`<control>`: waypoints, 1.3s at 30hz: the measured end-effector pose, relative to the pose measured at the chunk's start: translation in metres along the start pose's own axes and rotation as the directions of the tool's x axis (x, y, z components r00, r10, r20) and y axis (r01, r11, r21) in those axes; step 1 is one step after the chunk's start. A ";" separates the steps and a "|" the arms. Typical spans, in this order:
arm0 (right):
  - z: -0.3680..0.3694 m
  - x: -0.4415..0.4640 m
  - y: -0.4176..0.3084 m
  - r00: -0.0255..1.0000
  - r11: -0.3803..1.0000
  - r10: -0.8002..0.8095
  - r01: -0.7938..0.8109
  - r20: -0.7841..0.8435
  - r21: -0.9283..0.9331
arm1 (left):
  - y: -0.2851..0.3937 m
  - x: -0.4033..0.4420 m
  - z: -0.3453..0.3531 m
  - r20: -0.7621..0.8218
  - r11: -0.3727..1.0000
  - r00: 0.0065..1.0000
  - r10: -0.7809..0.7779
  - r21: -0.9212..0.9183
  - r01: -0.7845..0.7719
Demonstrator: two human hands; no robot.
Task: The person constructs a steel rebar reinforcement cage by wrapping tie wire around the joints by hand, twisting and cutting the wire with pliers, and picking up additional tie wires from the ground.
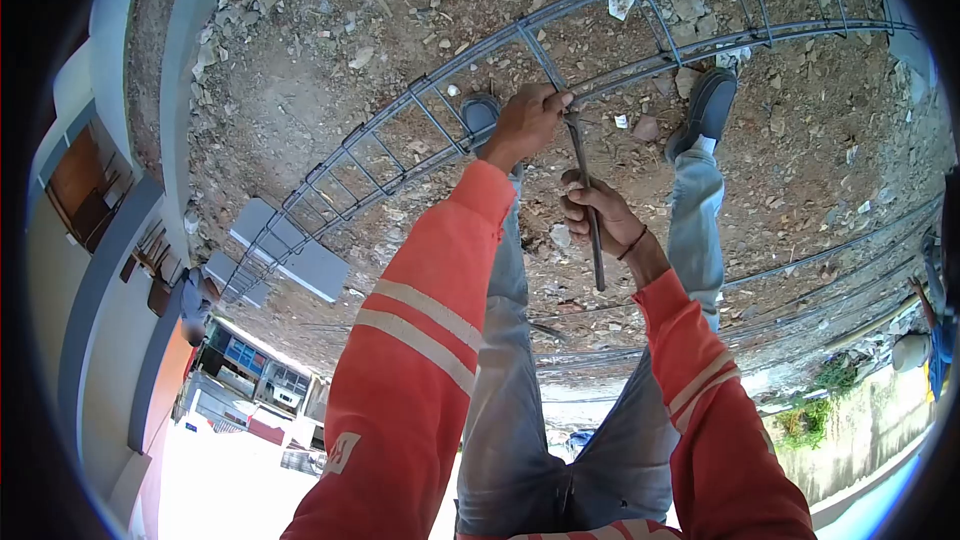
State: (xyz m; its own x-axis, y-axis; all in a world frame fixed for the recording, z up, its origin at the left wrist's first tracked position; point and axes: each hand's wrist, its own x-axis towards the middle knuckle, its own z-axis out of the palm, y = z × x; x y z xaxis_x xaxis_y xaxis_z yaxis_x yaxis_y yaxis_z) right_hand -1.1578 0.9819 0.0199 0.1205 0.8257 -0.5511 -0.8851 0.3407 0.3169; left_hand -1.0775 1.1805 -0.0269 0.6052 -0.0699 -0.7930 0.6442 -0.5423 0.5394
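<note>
A long rebar cage (400, 178), made of lengthwise steel bars with cross ties, curves across the view above the ground. My left hand (525, 125) is closed at its near bar, where a slanting cross tie meets it. Fingers hide part of that joint. My right hand (608, 215) grips a dark metal rod (597, 255) around its middle. The rod's upper end reaches the cage right beside my left fingertips; its lower end points back toward my legs. Whether the rod is hooked onto the bar, I cannot tell.
My shoes (712, 105) stand on rubble-strewn dirt (330, 70) close to the cage. Grey boards (290, 250) lie beneath its left end, near another person (195, 300). Loose long bars (830, 255) run along the right. A second person (940, 325) is at the right edge.
</note>
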 end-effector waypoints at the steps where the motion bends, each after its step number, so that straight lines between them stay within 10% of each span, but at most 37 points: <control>1: 0.010 0.004 0.005 0.954 0.948 -0.136 0.047 -0.268 -0.314 | 0.001 0.001 -0.002 -0.006 1.000 1.000 0.003 -0.003 -0.003; 2: 0.016 0.005 0.007 0.822 0.803 -0.335 -0.006 -0.460 -0.596 | 0.003 0.000 -0.002 -0.022 0.999 1.000 0.011 -0.051 -0.012; 3: 0.019 0.005 0.005 0.717 0.061 -0.630 -0.337 -0.298 -0.939 | 0.004 -0.001 0.000 -0.036 0.995 0.999 0.019 -0.100 -0.022; 7: 0.046 -0.006 0.008 0.525 -0.184 -0.836 -0.544 -0.161 -0.819 | 0.008 -0.001 0.001 -0.051 0.999 0.998 -0.023 -0.041 0.021; 22: 0.023 0.004 0.002 0.559 -0.112 -0.786 -0.546 -0.262 -0.830 | 0.002 -0.003 0.005 -0.100 0.999 0.995 0.027 0.043 -0.023; 28: 0.009 -0.007 -0.016 0.681 -0.047 -0.692 -0.371 -0.238 -0.927 | 0.017 -0.004 -0.023 0.153 0.993 0.988 0.011 -0.119 0.007; 29: 0.004 -0.005 -0.018 0.762 0.311 -0.456 -0.348 -0.460 -0.884 | 0.011 0.007 -0.023 0.064 0.995 0.998 0.004 -0.103 0.002; 30: 0.004 -0.009 -0.022 0.761 0.309 -0.457 -0.351 -0.461 -0.884 | 0.012 0.010 -0.026 -0.027 0.996 1.000 -0.004 -0.086 0.002; 32: 0.005 -0.016 -0.033 0.947 0.943 0.124 -0.205 -0.296 -0.262 | 0.020 0.016 -0.022 -0.037 0.985 0.999 0.025 -0.168 -0.031; 34: 0.011 -0.016 -0.036 0.951 0.948 0.102 -0.181 -0.291 -0.260 | 0.012 0.034 -0.002 -0.144 0.960 0.967 -0.212 -0.217 0.178; 38: 0.021 -0.001 -0.018 0.825 0.588 -0.257 -0.280 -0.503 -0.759 | 0.004 0.042 0.009 -0.036 0.983 0.990 -0.134 -0.129 0.129; 39: 0.024 0.000 -0.008 0.673 0.134 -0.614 -0.426 -0.412 -0.895 | 0.007 0.044 0.006 0.041 0.967 0.975 -0.217 -0.130 0.221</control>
State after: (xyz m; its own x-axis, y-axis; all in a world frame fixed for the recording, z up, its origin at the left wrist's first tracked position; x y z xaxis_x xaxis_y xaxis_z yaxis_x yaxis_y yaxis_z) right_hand -1.1394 0.9899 0.0361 0.4392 0.1613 -0.8838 -0.5718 -0.7086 -0.4134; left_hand -1.0494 1.1688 -0.0599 0.4313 0.0155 -0.9021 0.8169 -0.4310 0.3832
